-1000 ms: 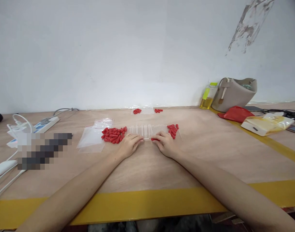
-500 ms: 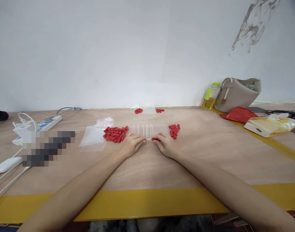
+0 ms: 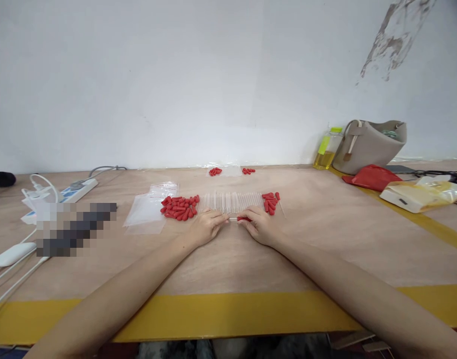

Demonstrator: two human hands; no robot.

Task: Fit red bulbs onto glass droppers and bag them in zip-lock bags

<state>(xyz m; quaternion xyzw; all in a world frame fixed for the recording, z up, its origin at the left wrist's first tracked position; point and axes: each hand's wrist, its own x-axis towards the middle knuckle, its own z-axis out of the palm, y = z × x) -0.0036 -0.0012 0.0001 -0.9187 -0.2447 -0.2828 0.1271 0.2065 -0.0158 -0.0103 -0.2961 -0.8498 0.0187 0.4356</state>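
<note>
My left hand [image 3: 209, 225] is closed on a thin clear tube [image 3: 232, 218], which lies crosswise between my hands. In my right hand [image 3: 258, 224] the fingers pinch a red rubber bulb [image 3: 243, 219] at the tube's right end. Whether the tube sits inside the bulb is hidden by the fingers. Just beyond my hands is a row of clear glass tubes [image 3: 230, 200], laid side by side. To its left lies a pile of red rubber bulbs [image 3: 179, 207]. A smaller pile of red bulbs [image 3: 270, 203] lies at the row's right end, beside my right hand.
Clear plastic bags [image 3: 146, 207] lie left of the bulbs. By the wall rests a clear bag [image 3: 230, 171] between two small red bulb groups. A power strip [image 3: 78, 192] stands left; a bottle [image 3: 327, 149], grey bag [image 3: 368, 144], red pouch [image 3: 372, 178] and packet [image 3: 411, 194] stand right.
Both hands have stayed almost in place, the left fingertips a little further right. Slightly more of the red bulb and tube shows between them. The whole view has shifted slightly.
</note>
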